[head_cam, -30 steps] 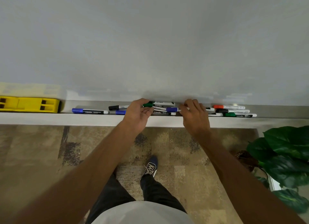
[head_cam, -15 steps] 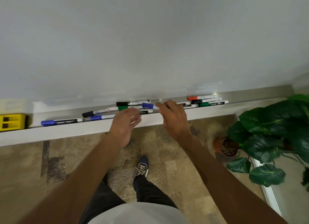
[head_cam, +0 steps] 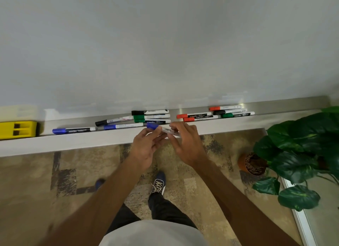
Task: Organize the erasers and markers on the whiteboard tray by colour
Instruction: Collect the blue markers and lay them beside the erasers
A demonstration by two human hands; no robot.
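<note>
A blue-capped marker point(head_cam: 156, 127) is lifted just off the whiteboard tray point(head_cam: 45, 123), held between my left hand point(head_cam: 145, 148) at its cap end and my right hand point(head_cam: 185, 144) on its white barrel. Two more blue markers point(head_cam: 73, 130) point(head_cam: 122, 126) lie on the tray to the left. Behind my hands lie black markers point(head_cam: 149, 112) point(head_cam: 110, 121) and green markers point(head_cam: 151, 116) point(head_cam: 152, 121) in a loose pile. Further right lie red markers point(head_cam: 192, 115) point(head_cam: 200, 118) point(head_cam: 224, 108), a black marker point(head_cam: 229, 111) and a green marker point(head_cam: 237, 115). A yellow eraser point(head_cam: 17, 129) sits at the tray's far left.
The whiteboard point(head_cam: 165, 44) fills the upper view. A potted plant point(head_cam: 300, 150) with big leaves stands on the floor at the right, close to the tray's right end. My shoes point(head_cam: 158, 183) are on patterned carpet below.
Both hands have pulled back from the marker pile and now hold a blue marker lifted off the tray. The view has shifted right, bringing the plant into sight.
</note>
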